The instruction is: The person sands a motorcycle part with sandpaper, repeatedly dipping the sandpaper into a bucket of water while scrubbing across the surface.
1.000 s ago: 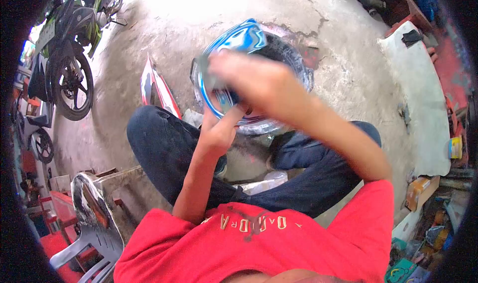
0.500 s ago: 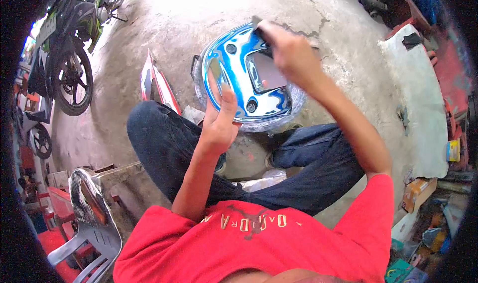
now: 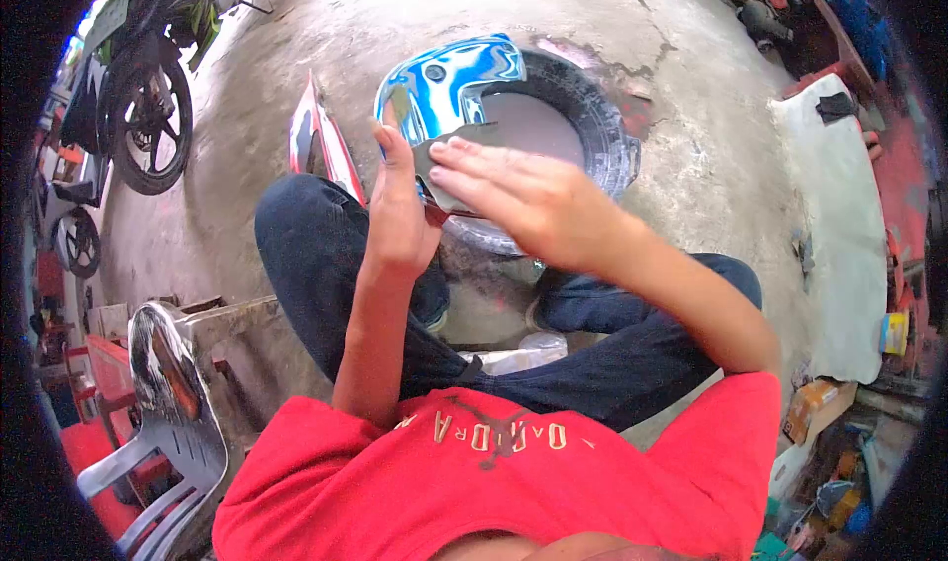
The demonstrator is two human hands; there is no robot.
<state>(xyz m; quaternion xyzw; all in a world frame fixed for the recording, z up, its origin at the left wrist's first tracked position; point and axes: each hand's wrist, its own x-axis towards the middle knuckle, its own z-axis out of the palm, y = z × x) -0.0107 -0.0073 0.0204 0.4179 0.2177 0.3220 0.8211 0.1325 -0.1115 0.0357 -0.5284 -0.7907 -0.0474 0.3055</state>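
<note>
A glossy blue-and-white motorcycle fairing panel (image 3: 449,97) is tilted over a black round basin (image 3: 604,117) that holds murky greyish water. My left hand (image 3: 400,220) grips the panel's near left edge, thumb up along its side and the other fingers mostly hidden behind. Across the lower part of the panel, my right hand (image 3: 543,200) presses a dark grey sheet of sandpaper (image 3: 423,156) with its fingers straight and held together. The hand and sheet cover much of that lower part.
A red-and-white pointed panel (image 3: 338,156) lies on the concrete floor beside my left knee. At the left stand a motorcycle (image 3: 148,117) and a grey plastic chair (image 3: 188,433). A pale board (image 3: 839,255) lies at the right, near a cardboard box (image 3: 822,408).
My right hand has come down and left from the panel's far edge to its near part, with the sandpaper. The panel has shifted left and tilted, uncovering more of the basin.
</note>
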